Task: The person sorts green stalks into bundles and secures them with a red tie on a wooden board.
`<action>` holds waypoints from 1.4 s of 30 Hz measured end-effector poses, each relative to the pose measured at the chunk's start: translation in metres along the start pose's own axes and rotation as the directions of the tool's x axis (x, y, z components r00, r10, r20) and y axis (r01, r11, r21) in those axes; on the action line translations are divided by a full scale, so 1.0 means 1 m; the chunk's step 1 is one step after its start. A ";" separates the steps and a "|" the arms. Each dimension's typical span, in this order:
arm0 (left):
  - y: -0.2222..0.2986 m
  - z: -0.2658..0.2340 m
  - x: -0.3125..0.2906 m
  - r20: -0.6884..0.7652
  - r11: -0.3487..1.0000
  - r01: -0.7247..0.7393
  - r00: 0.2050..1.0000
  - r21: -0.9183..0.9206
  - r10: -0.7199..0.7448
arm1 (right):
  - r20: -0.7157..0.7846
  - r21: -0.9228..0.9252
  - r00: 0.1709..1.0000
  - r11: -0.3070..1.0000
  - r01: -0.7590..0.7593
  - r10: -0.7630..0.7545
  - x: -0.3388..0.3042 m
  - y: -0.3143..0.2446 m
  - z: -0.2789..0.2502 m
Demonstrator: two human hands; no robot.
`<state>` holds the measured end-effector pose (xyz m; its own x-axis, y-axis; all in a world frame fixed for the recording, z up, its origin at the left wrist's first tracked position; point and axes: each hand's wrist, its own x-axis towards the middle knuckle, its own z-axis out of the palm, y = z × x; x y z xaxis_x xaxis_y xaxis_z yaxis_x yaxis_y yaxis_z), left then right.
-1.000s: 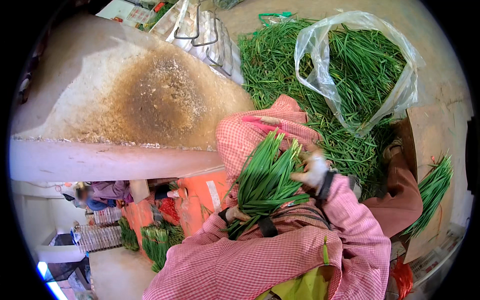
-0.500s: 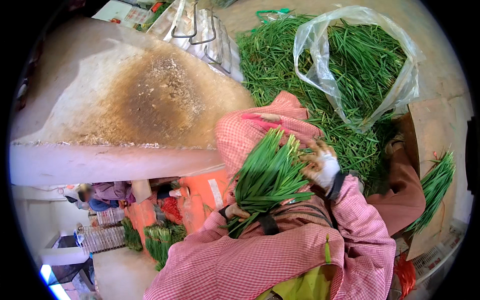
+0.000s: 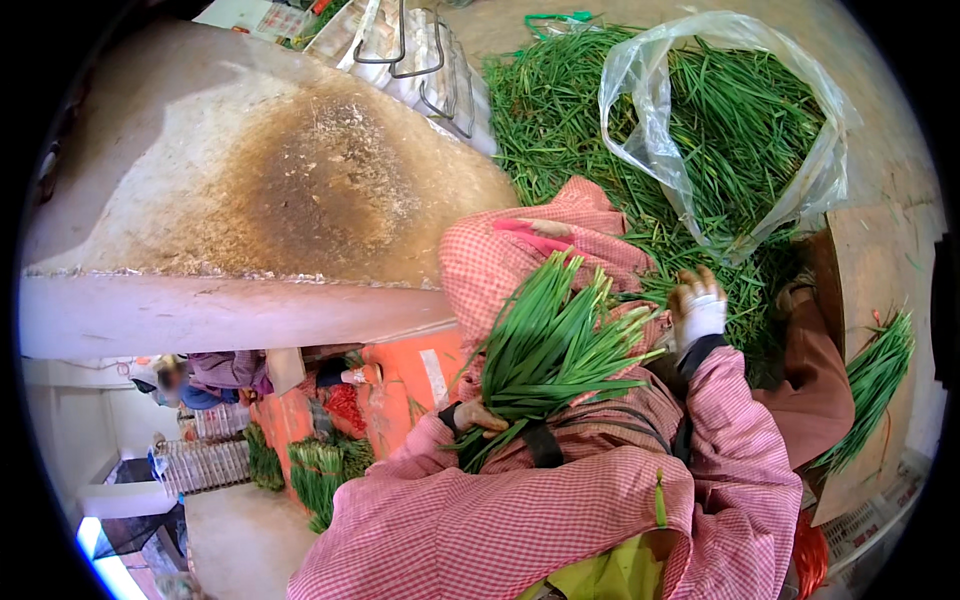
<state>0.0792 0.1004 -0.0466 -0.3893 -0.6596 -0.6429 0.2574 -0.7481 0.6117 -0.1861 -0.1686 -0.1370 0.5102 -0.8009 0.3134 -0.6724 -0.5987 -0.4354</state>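
Observation:
My left hand (image 3: 480, 417) is closed round the leaf ends of a bunch of garlic chives (image 3: 550, 355), which lies across my lap with its pale cut ends pointing up and away. Apart from the bunch, on its right side, my right hand (image 3: 697, 308) is raised with fingers stretched out and nothing visible in them. A white wrap covers part of that hand. Just beyond it spreads a heap of loose chives (image 3: 560, 120), with more inside an open clear plastic bag (image 3: 833, 165).
A pale stained block (image 3: 150, 180) stands at the left, with white crates (image 3: 400, 65) behind it. Another chive bunch (image 3: 880, 375) rests on cardboard (image 3: 860, 260) at the right. Standing bundles (image 3: 317, 480) and a person (image 3: 225, 375) are at the far left; red strands (image 3: 810, 555) lie lower right.
My right hand has let go of the bunch's right side and moved right, toward the heap. My left hand keeps its hold; the loosened stalks fan out slightly to the right.

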 end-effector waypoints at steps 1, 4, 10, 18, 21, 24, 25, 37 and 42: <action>0.005 0.004 0.002 -0.008 1.000 -0.017 1.000 -0.008 0.017 | -0.024 -0.065 0.995 0.993 -0.099 0.098 -0.006 0.017 0.012; 0.007 0.013 0.001 -0.021 0.995 -0.076 0.997 -0.057 0.075 | 0.248 -0.223 0.926 0.947 -0.233 0.286 -0.005 0.016 0.000; 0.003 0.006 0.001 0.033 0.994 -0.065 0.997 -0.086 0.068 | 0.610 0.373 0.686 0.907 0.194 -0.397 0.006 -0.089 -0.041; 0.020 0.019 -0.001 -0.057 0.997 0.010 0.998 -0.074 -0.014 | 0.515 0.028 0.806 0.946 0.324 -0.291 0.005 -0.076 -0.043; 0.022 0.021 -0.001 -0.015 0.999 -0.013 1.000 -0.051 0.012 | 0.413 0.046 0.905 0.990 -0.134 0.103 0.007 -0.001 -0.029; -0.028 -0.015 0.006 -0.035 0.986 0.026 0.999 -0.162 -0.032 | 0.385 -0.164 0.821 0.907 -0.389 0.422 -0.002 0.053 -0.016; -0.035 -0.022 0.006 -0.010 0.966 0.033 0.999 -0.255 -0.037 | 0.468 -0.121 0.754 0.878 -0.463 0.461 -0.006 0.052 -0.009; -0.014 0.005 -0.001 -0.004 0.551 -0.117 0.977 0.826 0.213 | 0.491 0.521 0.655 0.409 -0.749 0.574 0.010 0.013 0.022; 0.014 0.034 -0.004 -0.184 0.962 -0.013 0.981 0.272 0.066 | 0.233 0.442 0.964 0.897 0.014 -0.130 0.025 -0.042 -0.036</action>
<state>0.0539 0.0946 -0.0197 -0.2017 -0.7095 -0.6752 0.0119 -0.6911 0.7226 -0.1646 -0.1635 -0.0802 0.7040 -0.6915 0.1621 -0.3587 -0.5431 -0.7591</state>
